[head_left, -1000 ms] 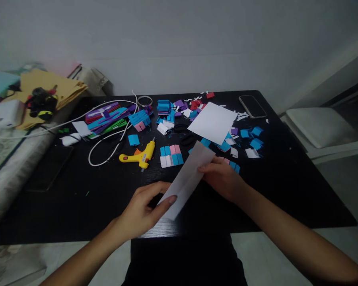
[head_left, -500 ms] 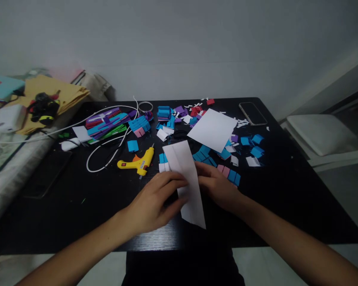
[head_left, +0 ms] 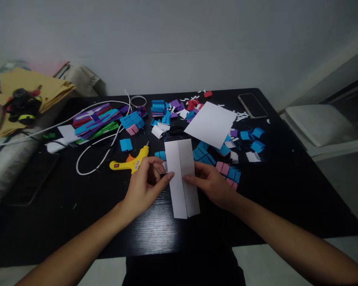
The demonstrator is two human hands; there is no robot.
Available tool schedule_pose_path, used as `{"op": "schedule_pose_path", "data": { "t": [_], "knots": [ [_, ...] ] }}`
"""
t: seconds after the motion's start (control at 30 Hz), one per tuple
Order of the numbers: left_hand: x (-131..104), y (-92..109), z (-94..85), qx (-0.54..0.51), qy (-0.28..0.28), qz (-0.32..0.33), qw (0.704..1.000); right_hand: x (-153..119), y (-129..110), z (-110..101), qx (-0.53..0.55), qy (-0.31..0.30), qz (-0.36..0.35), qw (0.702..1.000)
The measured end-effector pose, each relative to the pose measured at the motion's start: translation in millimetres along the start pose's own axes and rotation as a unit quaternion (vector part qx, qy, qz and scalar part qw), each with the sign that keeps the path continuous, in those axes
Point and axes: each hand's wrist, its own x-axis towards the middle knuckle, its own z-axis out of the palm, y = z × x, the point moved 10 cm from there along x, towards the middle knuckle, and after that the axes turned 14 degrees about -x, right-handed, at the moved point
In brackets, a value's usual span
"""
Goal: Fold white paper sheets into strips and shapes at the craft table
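A folded white sheet of paper [head_left: 179, 194], its two side flaps meeting along a lengthwise line near the middle, is held up over the table. My left hand [head_left: 147, 184] pinches its left edge, thumb on the front and fingers curled behind. From the right, my right hand [head_left: 214, 182] grips the other edge, with the thumb on the right flap and the fingers partly behind the paper. Just left of the sheet lies a yellow glue gun [head_left: 129, 162], partly covered by my left hand. Blue and pink folded paper strips [head_left: 229, 172] lie beside my right hand.
A flat white sheet [head_left: 211, 124] lies among small coloured paper pieces and scraps. Behind the glue gun are bundled coloured strips [head_left: 98, 121] and a looped white cable [head_left: 80, 159]. One phone [head_left: 252, 105] rests at the back right, another dark phone [head_left: 32, 180] at the left.
The white paper has turned to face me, with both flaps now showing. My left hand has moved from across its front to its left edge; my right thumb now presses the right flap.
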Motion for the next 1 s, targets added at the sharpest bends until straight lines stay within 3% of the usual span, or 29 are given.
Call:
{"op": "schedule_pose_path", "data": {
  "t": [0.13,0.23,0.47,0.63,0.87,1.0],
  "knots": [
    [-8,-25,21.9,-0.179,-0.041,-0.136,0.974,-2,-1,4,-0.012,-0.007,0.017,1.0],
    [-9,-27,33.5,-0.22,-0.072,-0.171,0.958,-2,2,5,-0.027,-0.008,0.017,0.999],
    [-6,-21,29.4,-0.217,-0.083,-0.158,0.96,-2,9,8,-0.015,-0.008,-0.008,1.0],
    [-2,-13,29.8,-0.241,-0.118,-0.157,0.95,0,6,-5,-0.028,0.03,-0.013,0.999],
    [4,-17,18.9,-0.245,-0.062,-0.15,0.956,-2,2,-6,-0.009,0.034,0.003,0.999],
    [3,-8,13.1,-0.241,-0.037,-0.083,0.966,-10,-6,-16,-0.052,0.117,-0.031,0.991]
  ]
}}
